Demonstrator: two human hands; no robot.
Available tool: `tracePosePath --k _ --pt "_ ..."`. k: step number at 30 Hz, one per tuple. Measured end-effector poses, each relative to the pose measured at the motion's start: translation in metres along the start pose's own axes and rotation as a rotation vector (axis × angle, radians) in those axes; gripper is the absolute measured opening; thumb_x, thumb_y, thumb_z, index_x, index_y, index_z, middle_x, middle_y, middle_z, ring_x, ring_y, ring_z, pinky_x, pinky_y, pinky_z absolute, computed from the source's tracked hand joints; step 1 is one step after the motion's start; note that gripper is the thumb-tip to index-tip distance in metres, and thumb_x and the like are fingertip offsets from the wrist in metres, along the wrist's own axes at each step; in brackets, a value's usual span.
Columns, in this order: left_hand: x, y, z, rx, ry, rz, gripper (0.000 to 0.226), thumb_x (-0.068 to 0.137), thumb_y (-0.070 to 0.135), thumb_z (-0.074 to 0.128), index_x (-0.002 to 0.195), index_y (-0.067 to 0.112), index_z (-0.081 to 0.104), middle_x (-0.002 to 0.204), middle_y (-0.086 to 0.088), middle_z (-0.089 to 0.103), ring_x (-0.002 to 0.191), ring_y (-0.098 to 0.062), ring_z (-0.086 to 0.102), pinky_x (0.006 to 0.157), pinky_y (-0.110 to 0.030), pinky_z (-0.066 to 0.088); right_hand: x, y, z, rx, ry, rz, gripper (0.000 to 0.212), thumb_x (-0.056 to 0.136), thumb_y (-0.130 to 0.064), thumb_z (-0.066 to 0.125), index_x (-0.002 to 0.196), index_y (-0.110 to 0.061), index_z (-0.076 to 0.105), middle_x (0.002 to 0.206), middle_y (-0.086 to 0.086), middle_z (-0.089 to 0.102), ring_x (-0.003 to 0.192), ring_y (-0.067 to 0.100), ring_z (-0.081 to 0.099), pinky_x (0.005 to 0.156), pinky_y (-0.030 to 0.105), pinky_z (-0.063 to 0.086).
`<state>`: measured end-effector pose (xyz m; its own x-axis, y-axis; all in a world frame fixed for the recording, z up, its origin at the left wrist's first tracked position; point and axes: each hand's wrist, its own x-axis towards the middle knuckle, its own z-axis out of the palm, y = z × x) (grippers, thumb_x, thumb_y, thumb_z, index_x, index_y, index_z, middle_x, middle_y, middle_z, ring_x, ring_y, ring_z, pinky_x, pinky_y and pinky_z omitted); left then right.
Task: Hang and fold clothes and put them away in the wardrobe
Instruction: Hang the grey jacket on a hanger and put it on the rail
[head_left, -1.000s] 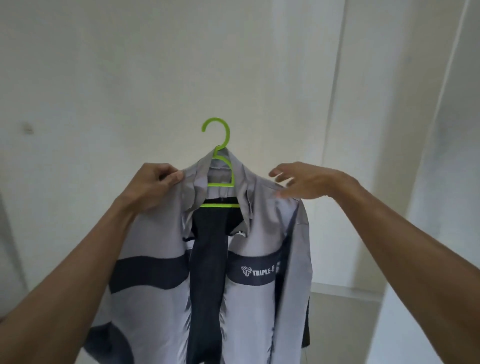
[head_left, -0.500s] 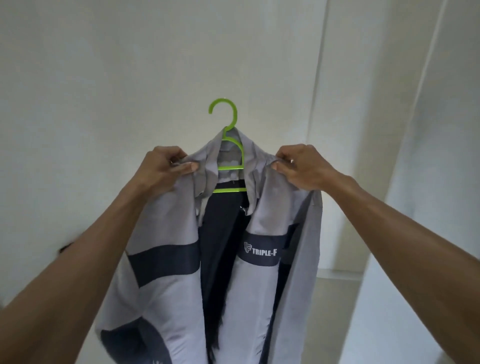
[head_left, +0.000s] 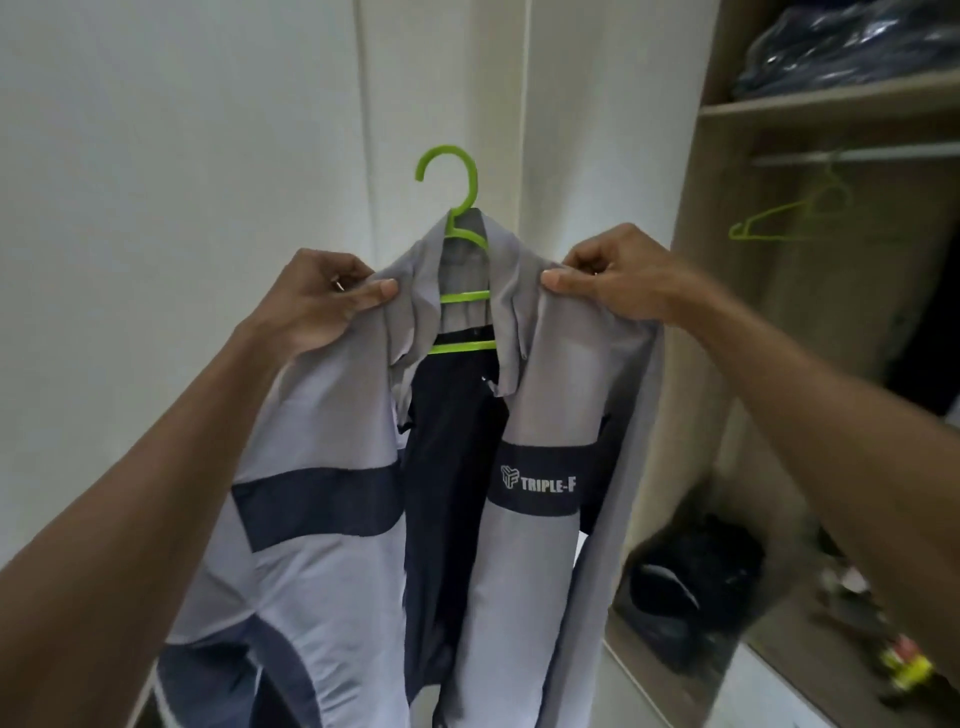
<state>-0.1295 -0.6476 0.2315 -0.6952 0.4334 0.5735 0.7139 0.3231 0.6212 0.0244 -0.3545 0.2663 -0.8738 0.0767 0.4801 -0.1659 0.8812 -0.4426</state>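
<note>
Grey fabric is bunching under both hands as the person is holding a shirt (head_left: 322, 415) up in front of a white wall (head_left: 156, 156). The left hand (head_left: 317, 301) is gripping the shirt's left shoulder, with the thumb pressing the cloth against curled fingers. The right hand (head_left: 618, 280) is pinching the other shoulder in the same way, its thumb lying along the seam and its fingers curled over the top. Both hands are closed firmly on the cloth, level with each other, with the collar standing between them.

The shirt is hanging open on a green hanger (head_left: 457, 228), whose hook is sticking up free above the collar, caught on nothing. Two green crossbars are showing inside the neck opening. A dark navy band is running across the chest, and its right part is bearing the white lettering TRIPLE-F (head_left: 540, 484). The inside of the shirt is showing dark navy.

To the right, the wardrobe (head_left: 691, 260) is standing open. On its upper shelf (head_left: 831, 98) a dark bundle wrapped in shiny plastic (head_left: 841, 47) is lying. Below that shelf an empty green hanger (head_left: 789, 218) is hanging from the rail (head_left: 852, 154). Lower down, a dark bag (head_left: 696, 577) is sitting in the bottom compartment, and small blurred objects are lying further right, too unclear to name.
</note>
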Motion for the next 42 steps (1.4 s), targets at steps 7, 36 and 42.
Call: tracePosePath --k 7,36,42 --pt "0.058 0.079 0.176 -0.115 -0.145 0.021 0.027 0.089 0.04 0.073 0.086 0.014 0.074 0.077 0.002 0.067 0.072 -0.008 0.056 0.073 -0.027 0.046 -0.058 0.136 -0.108 -0.048 0.048 0.121 0.031 0.091 -0.035 0.072 0.081 -0.006 0.074 0.07 0.011 0.062 0.06 0.006 0.048 0.052 0.019 0.037" --pt "0.277 0.2 0.535 -0.558 -0.429 0.267 0.02 0.088 0.034 0.073 0.074 0.021 0.074 0.067 0.0 0.062 0.067 -0.011 0.052 0.063 -0.03 0.039 -0.068 0.356 -0.303 -0.083 0.026 0.504 0.029 0.09 -0.047 0.068 0.103 -0.022 0.077 0.1 -0.002 0.076 0.099 0.015 0.071 0.096 0.04 0.056" --pt "0.363 0.182 0.599 -0.693 -0.54 0.377 0.023 0.09 0.03 0.07 0.081 0.009 0.073 0.067 -0.004 0.059 0.061 -0.008 0.047 0.052 -0.021 0.037 -0.006 0.388 -0.3 -0.195 0.108 0.493 0.03 0.093 -0.037 0.068 0.115 -0.018 0.073 0.105 -0.004 0.076 0.101 0.011 0.071 0.101 0.042 0.053"
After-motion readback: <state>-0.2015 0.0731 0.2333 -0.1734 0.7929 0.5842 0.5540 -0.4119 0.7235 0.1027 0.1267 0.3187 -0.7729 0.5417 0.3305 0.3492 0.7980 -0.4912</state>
